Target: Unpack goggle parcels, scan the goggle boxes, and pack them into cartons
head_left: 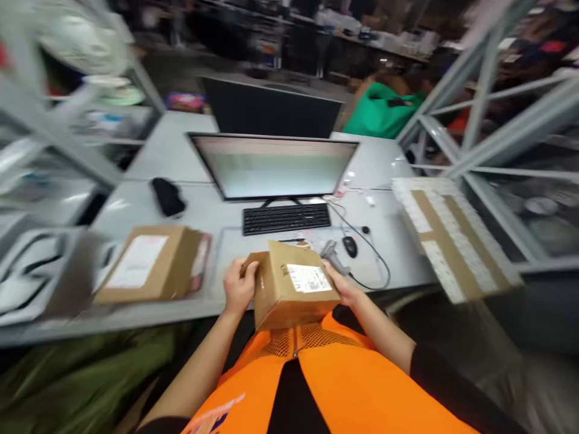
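Note:
A small brown cardboard box (294, 292) with a white shipping label on its face is held up over the desk's front edge. My left hand (239, 286) grips its left side, and my right hand (341, 286) grips its right side. Just beyond my right hand, a grey handheld barcode scanner (333, 256) lies on the desk, apparently not held. The box's underside is hidden from me.
A second labelled cardboard box (149, 265) sits on the grey desk (210, 214), left of a keyboard (286, 218), mouse (350, 246) and monitor (274, 166). A large taped flat parcel (452, 238) overhangs the right edge. Metal shelving (493, 132) stands alongside.

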Available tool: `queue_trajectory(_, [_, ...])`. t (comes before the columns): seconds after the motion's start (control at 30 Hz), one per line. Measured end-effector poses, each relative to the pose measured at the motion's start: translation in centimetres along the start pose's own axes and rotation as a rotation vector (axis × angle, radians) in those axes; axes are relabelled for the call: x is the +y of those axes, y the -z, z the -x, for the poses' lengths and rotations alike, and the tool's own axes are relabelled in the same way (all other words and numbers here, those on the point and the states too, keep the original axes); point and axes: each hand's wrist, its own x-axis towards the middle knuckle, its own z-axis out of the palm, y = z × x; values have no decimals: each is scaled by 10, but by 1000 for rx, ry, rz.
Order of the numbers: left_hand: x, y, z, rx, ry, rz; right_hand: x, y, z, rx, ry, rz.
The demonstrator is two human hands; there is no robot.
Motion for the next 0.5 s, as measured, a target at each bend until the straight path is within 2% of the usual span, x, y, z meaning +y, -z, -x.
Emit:
queue_trajectory(0.17, [17,-67,-12,-143,-169,113,10,40,67,150,129,-212])
queue_trajectory(0.23, [29,-98,-17,-262,-268,150,12,49,101,206,221,-248])
queue_trajectory(0.3, [42,-123,-20,-438,-360,228,12,52,146,358,409,-229])
queue_trajectory(0.33, [47,-132,-21,-536,-383,271,10,52,173,477,535,-173])
queue_trajectory(0.4, [51,-145,-24,-689,-358,299,2,53,240,815,830,40])
queue_trajectory(0.43, [50,-148,-27,-730,-320,262,-4,56,278,1025,964,199])
queue_trajectory(0.5, [43,-147,-35,-773,-246,105,-17,72,357,1566,1160,507])
